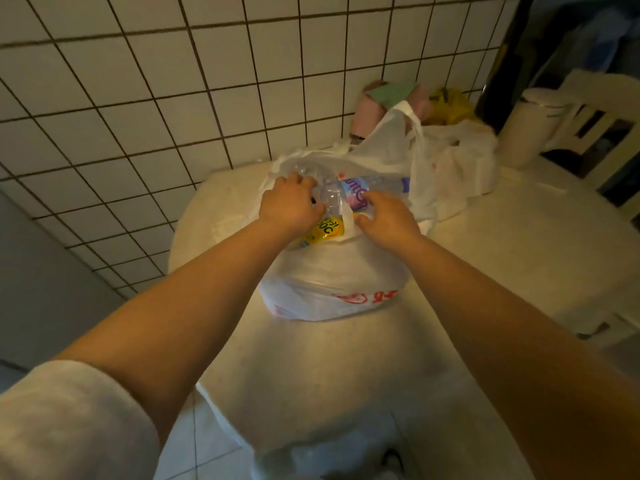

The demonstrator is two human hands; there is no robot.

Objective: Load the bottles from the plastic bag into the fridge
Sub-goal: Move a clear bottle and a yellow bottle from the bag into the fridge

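A white plastic bag [332,282] with red print lies on a pale table [346,358]. Its mouth is open toward the tiled wall. Inside lies a clear water bottle [349,194] with a pink and blue label, on its side, and under it a bottle with a yellow label [327,230]. My left hand [289,204] reaches into the bag's mouth and closes around the base end of the clear bottle. My right hand [389,220] rests on the bag's rim and handle beside the bottle, fingers curled on the plastic. The fridge is not in view.
A second white bag [457,161] lies behind, with a pink and green object [377,105] and a yellow bag [450,103] against the wall. A white canister [530,126] and a white chair [602,133] stand at the right. The tiled wall is close at the left.
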